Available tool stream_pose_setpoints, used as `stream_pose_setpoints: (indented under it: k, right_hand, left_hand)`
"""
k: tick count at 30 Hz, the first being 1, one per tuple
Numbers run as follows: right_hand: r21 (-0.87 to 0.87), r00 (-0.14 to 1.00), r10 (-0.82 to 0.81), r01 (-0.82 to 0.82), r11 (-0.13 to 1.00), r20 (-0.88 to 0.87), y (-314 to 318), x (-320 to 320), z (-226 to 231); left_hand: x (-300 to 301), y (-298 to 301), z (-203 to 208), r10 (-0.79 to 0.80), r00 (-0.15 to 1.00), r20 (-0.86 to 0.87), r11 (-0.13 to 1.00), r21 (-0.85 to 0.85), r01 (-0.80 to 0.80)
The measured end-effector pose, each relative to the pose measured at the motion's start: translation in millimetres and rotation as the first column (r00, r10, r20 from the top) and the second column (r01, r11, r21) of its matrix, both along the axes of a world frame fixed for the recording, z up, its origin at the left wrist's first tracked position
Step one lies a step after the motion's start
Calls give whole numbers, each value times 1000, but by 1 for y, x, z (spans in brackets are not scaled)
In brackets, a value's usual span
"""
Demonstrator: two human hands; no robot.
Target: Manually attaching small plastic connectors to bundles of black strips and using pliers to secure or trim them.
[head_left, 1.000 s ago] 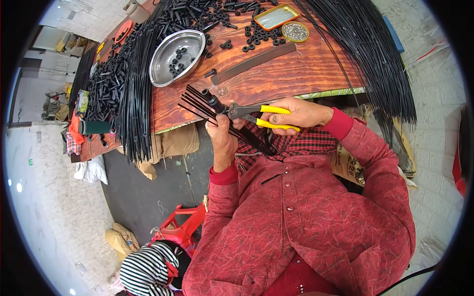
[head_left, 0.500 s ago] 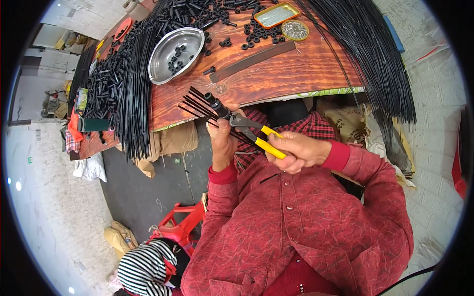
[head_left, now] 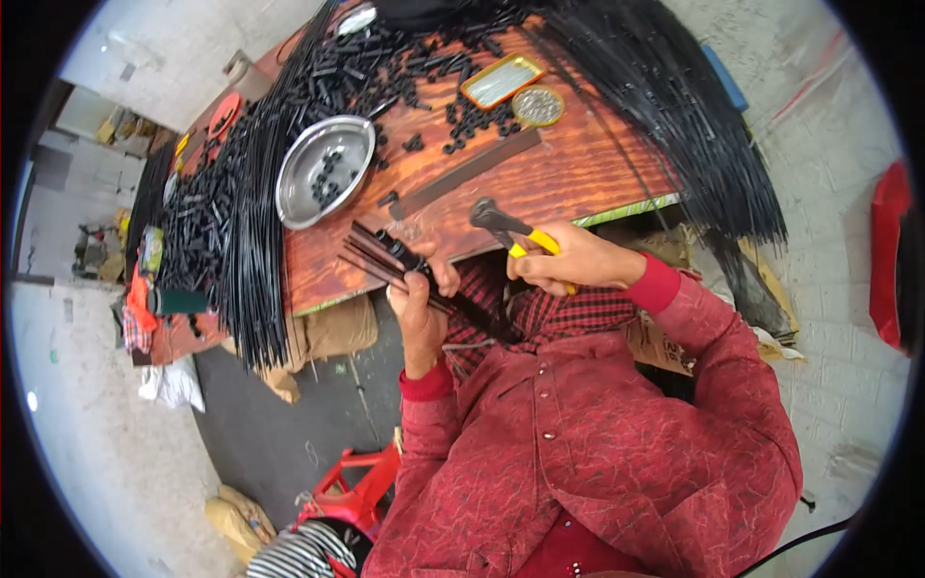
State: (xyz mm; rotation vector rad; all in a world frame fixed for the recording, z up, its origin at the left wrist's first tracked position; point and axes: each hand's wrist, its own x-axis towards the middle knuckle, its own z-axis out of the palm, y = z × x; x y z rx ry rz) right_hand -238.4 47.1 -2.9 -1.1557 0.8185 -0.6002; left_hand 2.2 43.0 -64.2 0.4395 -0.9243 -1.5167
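Head view shows your left hand (head_left: 416, 316) curled up, pinching thin black rods (head_left: 362, 256) and a short black tube (head_left: 397, 249) near the table (head_left: 588, 183) edge. Your right hand (head_left: 578, 258) wraps around the yellow grips of the pliers (head_left: 507, 225). Their dark metal head points up and left, apart from the rods.

Red-on-red outfit with some plaid thrown in
Dusty red jacket (head_left: 636, 448), squiggly crackle-type print, small shiny buttons (head_left: 548, 435) down the front. From the jacket's middle: plain red left cuff (head_left: 426, 384) at 10 o'clock, matching right cuff (head_left: 655, 285) at 1, black-and-red checked cloth (head_left: 578, 313) at 12, deeper red top (head_left: 559, 551) at 6.
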Motion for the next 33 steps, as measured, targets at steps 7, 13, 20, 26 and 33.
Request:
stream_pose_setpoints:
  k: [7,13,20,26,33]
  right_hand:
    - [-789,669,-575,-29,613,-471,-110,-27,-9]
    - [-849,301,-794,-205,487,-528,-181,-53,-36]
    - [-787,242,-752,-268,555,-613,-188,-73,-44]
    - [-771,257,-727,-243,588,-636,-188,-73,-48]
    - [-782,315,-716,-255,568,-623,-182,-85,-51]
  left_hand:
    - [-3,3,5,55,998,-25,997,56,-54]
    - [3,8,5,94,995,23,994,54,-95]
    - [2,-8,3,46,999,2,995,92,-46]
    - [-2,-2,7,37,999,0,995,96,-37]
    - [-15,-6,-1,22,999,26,993,119,-25]
